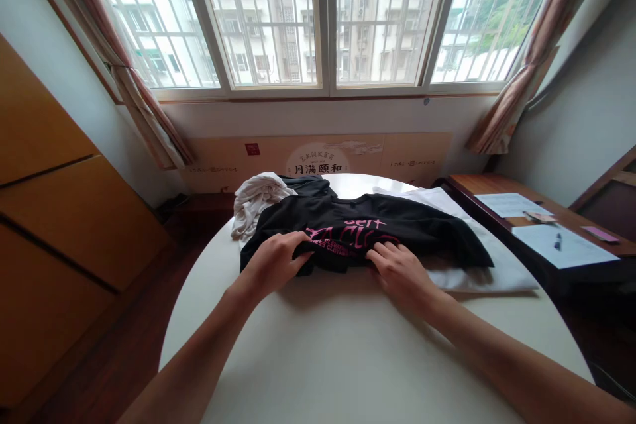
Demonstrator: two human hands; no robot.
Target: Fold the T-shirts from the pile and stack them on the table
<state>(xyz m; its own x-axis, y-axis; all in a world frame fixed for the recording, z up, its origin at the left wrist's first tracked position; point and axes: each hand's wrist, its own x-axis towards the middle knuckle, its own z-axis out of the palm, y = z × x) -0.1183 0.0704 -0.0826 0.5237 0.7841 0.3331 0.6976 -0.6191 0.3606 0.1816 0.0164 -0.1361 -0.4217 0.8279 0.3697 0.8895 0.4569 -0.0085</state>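
Note:
A black T-shirt (422, 225) with pink lettering lies across the round white table, its near part bunched and folded over. At the left part of its near edge, my left hand (281, 257) has its thumb and fingers closed on the fabric. My right hand (397, 268) grips the same edge farther right, with its fingers curled over the cloth. The sleeve on the right spreads out flat over a white garment (489, 275). Some of the cloth inside both hands is hidden by the fingers.
A crumpled light grey garment (258, 202) and a dark garment (311, 184) lie behind the shirt on the left. The round table (318, 358) extends toward me. At right, a wooden desk (479, 184) bears papers (561, 245) and a pen. A window and curtains are ahead.

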